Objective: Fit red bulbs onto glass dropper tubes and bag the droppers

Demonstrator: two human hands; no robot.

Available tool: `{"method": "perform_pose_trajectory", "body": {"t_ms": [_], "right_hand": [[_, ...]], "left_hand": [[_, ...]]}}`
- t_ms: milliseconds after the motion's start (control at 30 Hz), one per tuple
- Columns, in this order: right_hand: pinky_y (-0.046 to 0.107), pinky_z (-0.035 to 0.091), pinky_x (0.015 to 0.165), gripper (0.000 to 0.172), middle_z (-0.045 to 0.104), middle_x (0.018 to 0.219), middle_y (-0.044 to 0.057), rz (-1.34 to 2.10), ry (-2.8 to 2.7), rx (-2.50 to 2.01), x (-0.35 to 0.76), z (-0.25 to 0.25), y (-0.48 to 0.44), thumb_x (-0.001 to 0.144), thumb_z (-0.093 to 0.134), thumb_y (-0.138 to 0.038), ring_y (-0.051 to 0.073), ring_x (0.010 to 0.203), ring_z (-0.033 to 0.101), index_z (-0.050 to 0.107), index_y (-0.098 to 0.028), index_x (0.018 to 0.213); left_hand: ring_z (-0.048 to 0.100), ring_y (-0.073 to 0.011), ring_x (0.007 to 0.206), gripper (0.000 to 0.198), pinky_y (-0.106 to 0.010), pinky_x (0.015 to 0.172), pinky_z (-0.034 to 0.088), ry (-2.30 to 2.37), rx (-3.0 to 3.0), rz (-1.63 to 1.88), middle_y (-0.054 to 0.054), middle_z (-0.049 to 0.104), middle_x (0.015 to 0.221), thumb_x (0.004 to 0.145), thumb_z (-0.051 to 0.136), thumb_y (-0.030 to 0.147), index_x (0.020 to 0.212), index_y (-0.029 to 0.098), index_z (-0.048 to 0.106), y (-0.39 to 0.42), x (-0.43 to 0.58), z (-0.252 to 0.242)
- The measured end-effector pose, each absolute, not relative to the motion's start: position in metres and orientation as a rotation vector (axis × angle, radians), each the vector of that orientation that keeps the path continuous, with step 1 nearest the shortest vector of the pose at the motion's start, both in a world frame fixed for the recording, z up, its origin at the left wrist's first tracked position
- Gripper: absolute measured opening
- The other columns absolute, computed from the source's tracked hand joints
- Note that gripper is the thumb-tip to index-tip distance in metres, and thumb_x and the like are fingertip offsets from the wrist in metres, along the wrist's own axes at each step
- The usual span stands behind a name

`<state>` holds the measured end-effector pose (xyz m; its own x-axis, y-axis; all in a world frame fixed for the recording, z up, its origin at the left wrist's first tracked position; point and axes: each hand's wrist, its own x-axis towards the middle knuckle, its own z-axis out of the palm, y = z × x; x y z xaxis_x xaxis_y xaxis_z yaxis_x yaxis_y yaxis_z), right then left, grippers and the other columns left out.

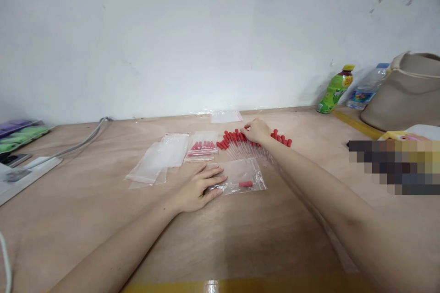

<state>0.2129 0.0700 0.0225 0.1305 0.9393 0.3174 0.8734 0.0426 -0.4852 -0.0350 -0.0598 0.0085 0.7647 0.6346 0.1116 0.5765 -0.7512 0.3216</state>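
Note:
A clear zip bag (237, 171) lies flat on the table with one red-bulbed dropper (245, 184) inside. Over its left end rests my left hand (201, 187), fingers spread and pressing on the plastic. Beyond the bag, a fanned pile of glass droppers (237, 146) has its red rubber bulbs pointing away from me. My right hand (257, 131) reaches across the pile, thumb and fingertips closed on a dropper's red bulb; the palm hides part of the pile. Left of the pile sits another zip bag (202, 139) holding several red-bulbed droppers.
Flat zip bags (154, 160) overlap on the left, and another bag (225, 116) lies by the wall. A green drink bottle (336, 89), a water bottle (366, 89) and a beige bag (405, 94) stand back right. A grey cable (80, 139) crosses the left side.

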Motion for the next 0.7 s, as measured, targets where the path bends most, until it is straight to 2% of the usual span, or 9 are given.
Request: {"method": "perform_pose_trajectory", "body": {"t_ms": [133, 333, 433, 533, 700], "right_hand": [[0.033, 0.042, 0.073, 0.019, 0.062, 0.085, 0.008, 0.256, -1.674, -1.798, 0.212, 0.025, 0.079, 0.072, 0.055, -0.034, 0.022, 0.086, 0.056, 0.064, -0.018, 0.073], [0.023, 0.044, 0.061, 0.026, 0.062, 0.077, 0.005, 0.387, -1.541, -1.461, 0.229, 0.038, 0.057, 0.082, 0.040, -0.038, 0.012, 0.068, 0.057, 0.047, -0.015, 0.095], [0.020, 0.041, 0.050, 0.031, 0.058, 0.070, 0.001, 0.497, -1.334, -1.206, 0.242, 0.034, 0.025, 0.078, 0.046, -0.046, 0.009, 0.053, 0.052, 0.041, -0.019, 0.092], [0.018, 0.035, 0.039, 0.036, 0.055, 0.066, -0.003, 0.667, -1.198, -1.180, 0.253, 0.022, -0.005, 0.073, 0.051, -0.050, 0.007, 0.043, 0.045, 0.038, -0.021, 0.089], [0.018, 0.040, 0.038, 0.036, 0.053, 0.063, -0.004, 0.899, -1.026, -1.178, 0.256, 0.004, -0.029, 0.068, 0.058, -0.047, 0.006, 0.043, 0.047, 0.038, -0.021, 0.083]], "left_hand": [[0.029, -0.0186, 0.127, 0.040, -0.047, 0.105, 0.013, 0.950, 2.701, 0.296, -0.006, 0.037, 0.135, 0.088, 0.037, 0.039, 0.126, 0.027, 0.040, -0.060, -0.035, 0.009], [0.029, -0.0183, 0.126, 0.040, -0.047, 0.106, 0.013, 0.945, 2.700, 0.314, -0.005, 0.038, 0.134, 0.088, 0.038, 0.039, 0.126, 0.028, 0.041, -0.059, -0.036, 0.006], [0.031, -0.0189, 0.126, 0.040, -0.047, 0.106, 0.013, 0.934, 2.696, 0.346, -0.005, 0.039, 0.133, 0.087, 0.039, 0.038, 0.125, 0.027, 0.041, -0.059, -0.036, 0.005], [0.031, -0.0193, 0.125, 0.041, -0.047, 0.106, 0.013, 0.931, 2.692, 0.357, -0.005, 0.040, 0.133, 0.087, 0.040, 0.038, 0.126, 0.027, 0.041, -0.059, -0.036, 0.006], [0.031, -0.0191, 0.125, 0.041, -0.047, 0.107, 0.013, 0.957, 2.699, 0.345, -0.005, 0.040, 0.133, 0.087, 0.040, 0.039, 0.126, 0.026, 0.041, -0.060, -0.035, 0.007]]}}
